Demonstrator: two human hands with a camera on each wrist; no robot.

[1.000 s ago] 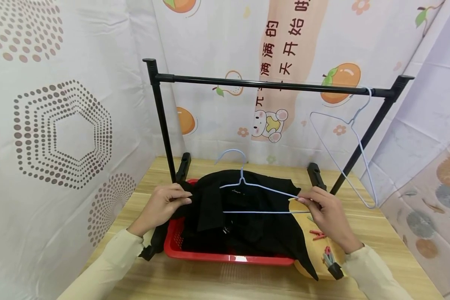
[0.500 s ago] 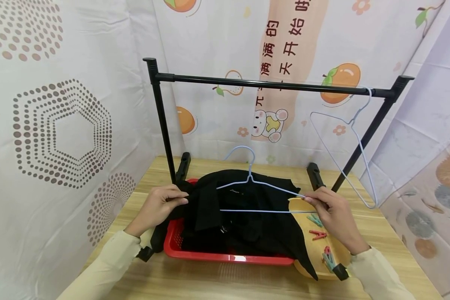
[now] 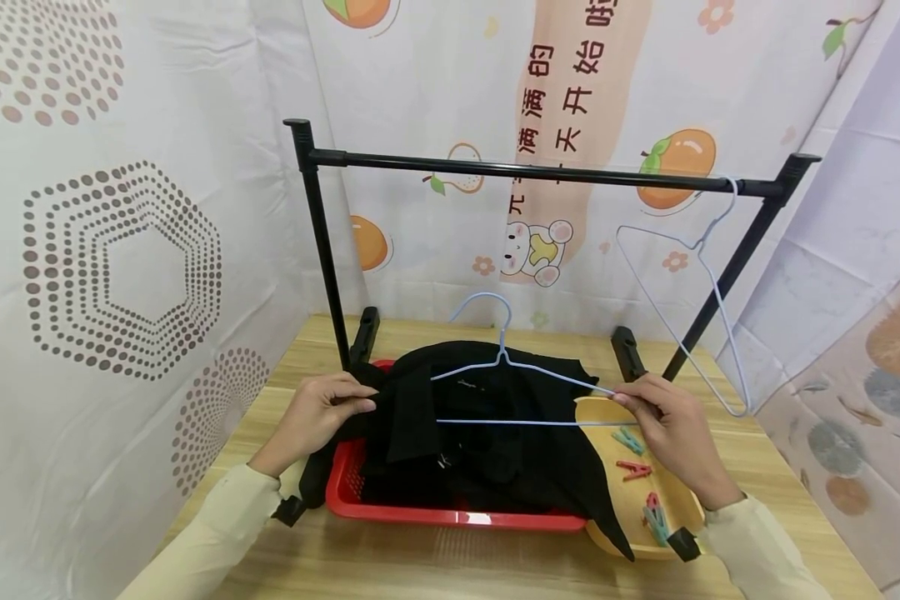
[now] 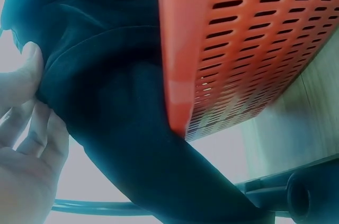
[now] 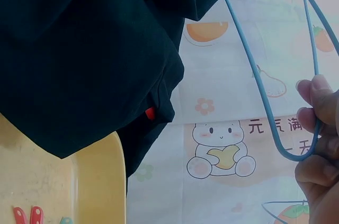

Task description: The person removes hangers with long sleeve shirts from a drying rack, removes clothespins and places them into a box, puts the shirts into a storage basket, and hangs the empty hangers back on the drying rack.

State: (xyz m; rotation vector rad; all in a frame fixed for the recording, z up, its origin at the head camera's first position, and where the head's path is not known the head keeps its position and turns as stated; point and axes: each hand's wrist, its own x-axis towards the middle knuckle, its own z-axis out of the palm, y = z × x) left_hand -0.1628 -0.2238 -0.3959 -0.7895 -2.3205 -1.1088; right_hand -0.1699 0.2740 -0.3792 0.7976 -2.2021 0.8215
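A black garment, likely a shirt, lies heaped in the red basket. At its left side my left hand pinches the cloth between thumb and fingers; the left wrist view shows the black fabric draped over the basket's rim. My right hand grips a light blue wire hanger by its right end. The hanger's left end is hidden under the cloth, and its hook stands up toward the back. In the right wrist view, fingers curl round the corner of the hanger.
Over the basket spans a black rack, with a second blue hanger on its right end. Beside the basket, a yellow tray holds several red and green clothespins. Patterned curtains surround the wooden table.
My right hand and the hanger have shifted a little to the right, uncovering more of the clothespin tray. My left hand keeps its pinch on the garment, nearly still.
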